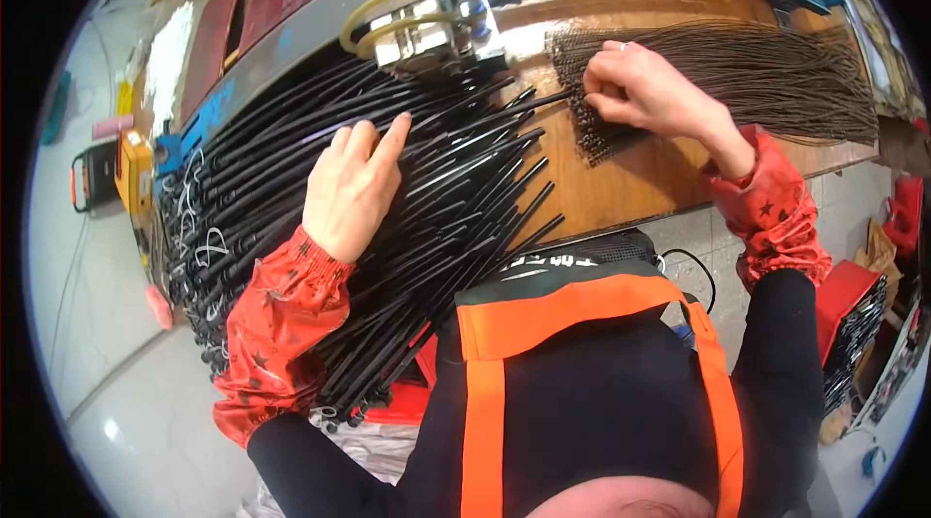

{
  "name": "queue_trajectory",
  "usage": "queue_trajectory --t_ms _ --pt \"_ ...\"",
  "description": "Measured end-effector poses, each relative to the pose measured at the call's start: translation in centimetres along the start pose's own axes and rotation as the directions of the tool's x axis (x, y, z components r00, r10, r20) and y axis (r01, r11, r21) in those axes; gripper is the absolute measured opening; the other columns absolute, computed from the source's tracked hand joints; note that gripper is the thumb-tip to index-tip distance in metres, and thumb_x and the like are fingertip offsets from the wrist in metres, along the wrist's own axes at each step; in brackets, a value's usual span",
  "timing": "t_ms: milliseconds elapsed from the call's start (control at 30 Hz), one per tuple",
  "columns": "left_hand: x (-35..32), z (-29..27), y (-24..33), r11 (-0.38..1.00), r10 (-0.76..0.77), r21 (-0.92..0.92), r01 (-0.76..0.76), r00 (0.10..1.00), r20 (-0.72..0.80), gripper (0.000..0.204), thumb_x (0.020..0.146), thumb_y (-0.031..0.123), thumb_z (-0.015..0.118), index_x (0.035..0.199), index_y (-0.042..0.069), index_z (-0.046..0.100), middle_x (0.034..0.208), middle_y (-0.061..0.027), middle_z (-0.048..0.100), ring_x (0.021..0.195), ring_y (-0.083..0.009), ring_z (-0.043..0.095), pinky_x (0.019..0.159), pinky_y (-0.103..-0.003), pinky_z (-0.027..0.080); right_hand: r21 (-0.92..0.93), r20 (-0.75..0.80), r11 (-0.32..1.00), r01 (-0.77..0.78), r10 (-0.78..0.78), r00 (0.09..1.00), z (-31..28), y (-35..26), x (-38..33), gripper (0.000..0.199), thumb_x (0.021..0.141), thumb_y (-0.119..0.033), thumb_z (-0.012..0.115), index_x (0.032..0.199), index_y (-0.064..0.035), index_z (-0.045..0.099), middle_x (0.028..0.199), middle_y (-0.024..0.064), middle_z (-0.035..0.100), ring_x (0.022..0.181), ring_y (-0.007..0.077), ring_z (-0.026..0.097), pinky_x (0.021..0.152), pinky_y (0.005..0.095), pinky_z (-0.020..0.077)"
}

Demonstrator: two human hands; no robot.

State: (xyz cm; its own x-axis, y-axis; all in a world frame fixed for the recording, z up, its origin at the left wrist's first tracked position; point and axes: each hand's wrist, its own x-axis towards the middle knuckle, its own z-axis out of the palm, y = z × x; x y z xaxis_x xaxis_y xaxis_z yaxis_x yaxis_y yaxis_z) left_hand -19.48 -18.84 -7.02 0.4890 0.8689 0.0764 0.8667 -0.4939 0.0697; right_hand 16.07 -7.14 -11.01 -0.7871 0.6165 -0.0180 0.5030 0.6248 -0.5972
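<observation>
My left hand [351, 183] rests on a big pile of long black tubes [417, 217] that fans across the wooden bench [630, 178]; its fingers press down on the tubes and point toward the machine. My right hand [645, 91] is closed, pinching at the near end of a bundle of thin dark spring-like wires [766, 77] lying on the bench at the right. One black tube tip reaches up to that hand. Both forearms wear shiny red sleeve covers.
A metal machine head with yellowish hoses [427, 18] stands just behind the tubes. A yellow device [131, 174] sits at the far left. Red crates with more black parts [853, 324] stand at the right on the floor. My orange-strapped dark apron fills the bottom.
</observation>
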Motion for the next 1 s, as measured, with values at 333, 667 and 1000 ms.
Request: queue_trajectory --t_ms 333,667,1000 --pt "3.8 -1.1 1.7 0.991 0.065 -0.115 -0.069 0.997 -0.032 0.047 0.087 0.005 0.066 0.134 0.013 0.061 0.075 -0.0091 0.048 0.066 -0.0281 0.057 0.058 -0.041 0.048 -0.326 -0.172 0.940 0.100 -0.162 0.972 0.5 0.4 -2.4 0.019 0.077 -0.002 0.065 0.095 -0.0037 0.059 0.084 0.0110 0.058 0.082 0.0320 0.058 0.073 0.0403 0.0497" --pt "5.2 -1.1 3.3 0.978 0.109 -0.181 -0.109 0.994 -0.009 0.050 0.087 0.010 0.067 0.137 0.014 0.059 0.076 -0.0084 0.049 0.066 -0.0274 0.059 0.056 -0.040 0.050 0.227 -0.440 0.972 0.062 0.045 0.897 1.7 -1.6 -2.7 0.021 0.093 -0.022 0.068 0.105 -0.0052 0.071 0.096 0.0124 0.071 0.089 0.0322 0.067 0.079 0.0396 0.0534" --pt "8.2 -3.2 5.7 0.978 0.194 -0.098 -0.186 0.978 0.080 0.044 0.090 0.015 0.071 0.133 0.017 0.063 0.067 -0.0079 0.051 0.057 -0.0272 0.058 0.052 -0.042 0.048 -0.308 -0.499 0.925 0.221 -0.355 0.791 1.3 -1.1 -3.2 0.050 0.083 -0.022 0.075 0.130 -0.0067 0.062 0.092 0.0063 0.063 0.083 0.0281 0.061 0.072 0.0400 0.0528"
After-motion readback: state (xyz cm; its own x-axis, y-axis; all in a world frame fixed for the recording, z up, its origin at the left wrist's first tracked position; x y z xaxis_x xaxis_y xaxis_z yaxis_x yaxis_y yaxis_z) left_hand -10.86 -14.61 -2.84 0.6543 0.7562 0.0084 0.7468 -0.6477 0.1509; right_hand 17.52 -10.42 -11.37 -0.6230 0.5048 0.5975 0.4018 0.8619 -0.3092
